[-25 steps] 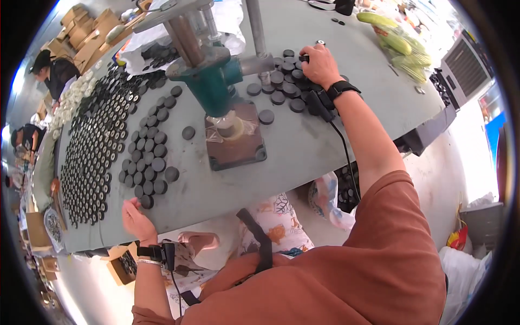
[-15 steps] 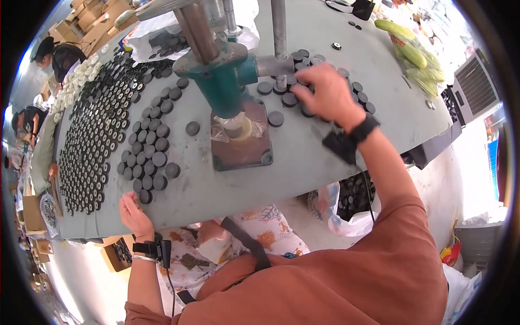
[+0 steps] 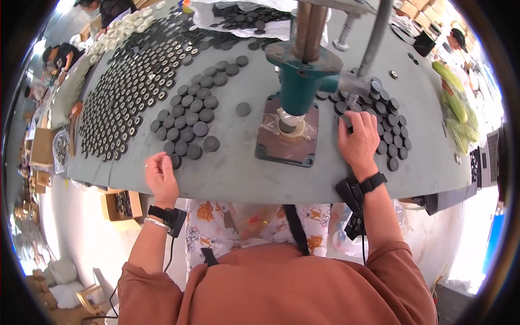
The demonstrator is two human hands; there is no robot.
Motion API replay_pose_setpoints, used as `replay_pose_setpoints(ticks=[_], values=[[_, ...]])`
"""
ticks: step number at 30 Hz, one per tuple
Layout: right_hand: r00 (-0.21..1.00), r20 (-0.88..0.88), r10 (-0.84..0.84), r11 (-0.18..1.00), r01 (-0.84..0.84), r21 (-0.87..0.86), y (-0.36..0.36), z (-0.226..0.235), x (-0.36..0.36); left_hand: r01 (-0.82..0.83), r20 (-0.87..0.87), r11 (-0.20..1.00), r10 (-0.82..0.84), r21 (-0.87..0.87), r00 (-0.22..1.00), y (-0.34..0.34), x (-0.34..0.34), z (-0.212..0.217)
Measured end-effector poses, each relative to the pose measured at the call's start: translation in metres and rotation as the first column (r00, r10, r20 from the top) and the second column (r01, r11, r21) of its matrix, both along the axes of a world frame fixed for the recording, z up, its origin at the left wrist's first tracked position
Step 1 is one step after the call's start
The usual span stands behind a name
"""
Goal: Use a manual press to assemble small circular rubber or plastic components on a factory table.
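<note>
My right hand (image 3: 359, 140) is at the table to the right of a green hand press (image 3: 300, 78), its fingers closed round a black round disc (image 3: 347, 122). Loosely curled, with thumb and fingers apart and nothing visible in it, my left hand (image 3: 161, 176) rests near the table's front edge. Right beside its thumb lies the front disc (image 3: 175, 161) of a cluster of dark discs (image 3: 189, 114). On the brown press plate (image 3: 284, 149) sits a pale ring (image 3: 291, 129) wrapped in clear film, under the ram. A lone disc (image 3: 243, 109) lies between cluster and press.
More black discs (image 3: 391, 122) crowd behind and right of my right hand. Rows of discs with metal centres (image 3: 130, 103) cover the left side. A white bag (image 3: 271, 30) of black parts lies at the back, green vegetables in plastic (image 3: 457, 108) at the far right. Other people are beyond the table.
My right hand has come back from the discs behind the press, nearer to me, and now has a disc in its fingers. The view has shifted; my left hand stays by the cluster's front.
</note>
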State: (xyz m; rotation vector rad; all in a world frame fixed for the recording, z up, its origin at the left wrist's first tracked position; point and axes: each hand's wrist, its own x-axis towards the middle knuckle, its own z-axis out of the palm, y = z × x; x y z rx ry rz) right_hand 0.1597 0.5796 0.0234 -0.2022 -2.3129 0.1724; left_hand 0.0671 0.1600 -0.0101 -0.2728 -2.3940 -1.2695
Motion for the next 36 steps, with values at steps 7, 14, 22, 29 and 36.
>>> replay_pose_setpoints(ticks=[7,14,22,29,36], values=[[0.988,-0.114,0.102,0.995,-0.103,-0.011,0.000,0.003,0.001,0.052,-0.266,0.890,-0.190,-0.453,0.945,0.044,0.000,0.033],[0.991,-0.086,0.105,0.994,-0.102,0.031,-0.003,0.005,0.005,0.355,-0.003,0.621,-0.499,-0.698,0.867,0.147,-0.056,0.045],[0.996,-0.088,-0.028,0.999,0.032,0.034,-0.007,-0.003,0.004,0.684,0.413,0.729,-0.612,-0.038,0.675,0.152,-0.076,0.054],[0.993,-0.091,0.075,0.990,-0.085,-0.116,-0.042,-0.002,0.007,0.349,0.537,0.695,-0.712,0.628,0.452,0.102,-0.040,0.075],[0.993,0.016,0.117,0.962,-0.109,-0.250,-0.061,-0.006,0.056,0.070,0.582,0.923,-0.296,0.379,0.758,-0.017,-0.066,0.061]])
